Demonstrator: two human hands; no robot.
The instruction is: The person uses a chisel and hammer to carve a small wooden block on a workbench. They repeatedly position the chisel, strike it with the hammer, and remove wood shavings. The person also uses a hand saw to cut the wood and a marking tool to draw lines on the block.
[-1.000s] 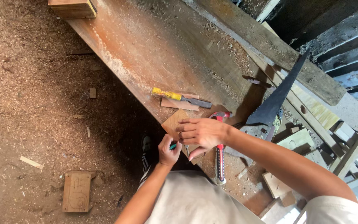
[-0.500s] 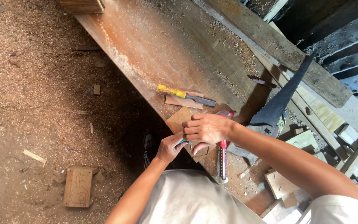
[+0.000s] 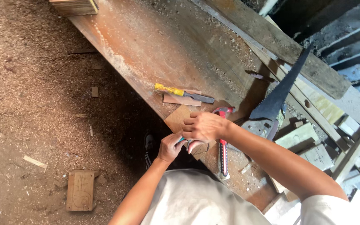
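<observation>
Both hands (image 3: 190,135) pin a flat wooden piece (image 3: 179,118), corner pointing up-frame.

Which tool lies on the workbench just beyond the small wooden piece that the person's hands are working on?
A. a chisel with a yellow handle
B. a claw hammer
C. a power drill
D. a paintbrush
A: the chisel, yellow-handled with a dark blade, lies on a thin wood offcut just beyond the small wooden piece under the right hand and left hand.

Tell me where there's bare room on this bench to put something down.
Free: the long rusty stretch of bench between the wood block and chisel. Crowded: around both hands, beside the clamp and saw.
</observation>
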